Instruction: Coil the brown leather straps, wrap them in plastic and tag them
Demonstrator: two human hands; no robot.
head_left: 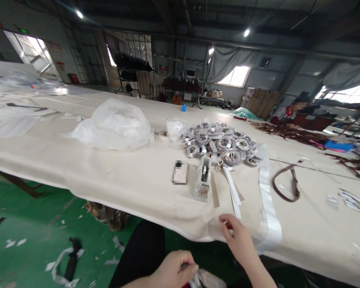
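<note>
Caught low, in front of the near edge of the counter (132, 176): clear-wrapped piece (208, 279) in the left hand (181, 267), clamped between thumb and fingers, partly cut off by the bottom of the view. Well apart from it, right hand (235, 238) raised at the counter's edge, thumb and fingers curled — closed on thin film or on nothing, too blurred to tell.

Could slide out of so small a pinch, slick plastic being the likely cause, and drop to the scrap-littered green floor (33, 224). Could also brush the loose white strips (233, 192) askew with a hasty sweep of the right hand, or snag on the glossy band (270, 218) draped near the edge. Could, with too long a reach toward the heap of coiled straps (228, 143), knock the tape dispenser (202, 180) aside.

As for looks: shiny, see-through, crumpled, pale along the folds — loose at the end away from the left hand.
</note>
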